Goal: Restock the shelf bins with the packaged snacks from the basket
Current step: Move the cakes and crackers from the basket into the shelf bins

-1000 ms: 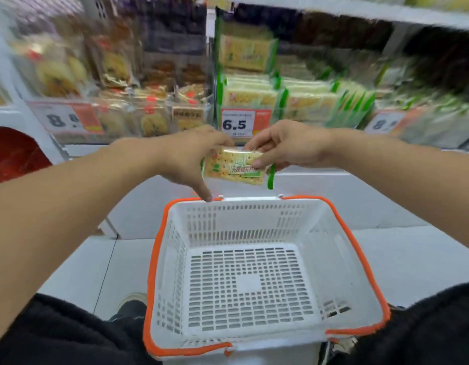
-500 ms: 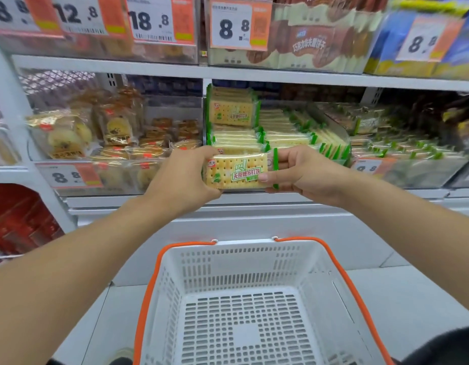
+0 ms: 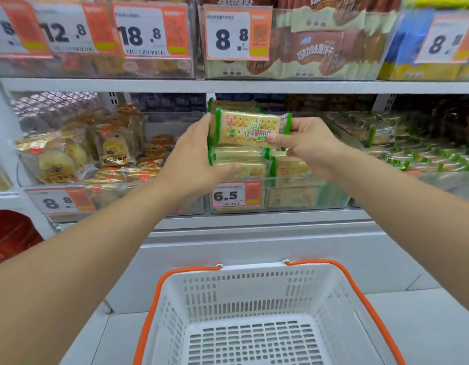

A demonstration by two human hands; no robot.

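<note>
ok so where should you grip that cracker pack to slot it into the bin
By its short green ends, from either side, as the left hand and right hand do now. The cracker pack is flat and wide, so this keeps its long edge free to drop into the bin.

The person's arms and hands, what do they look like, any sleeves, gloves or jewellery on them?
Both forearms are bare as far as the frame shows, with no sleeve edge in view. The left hand and right hand wear no gloves, and no ring, watch or bracelet shows. Fingernails are short and unpainted.
</note>
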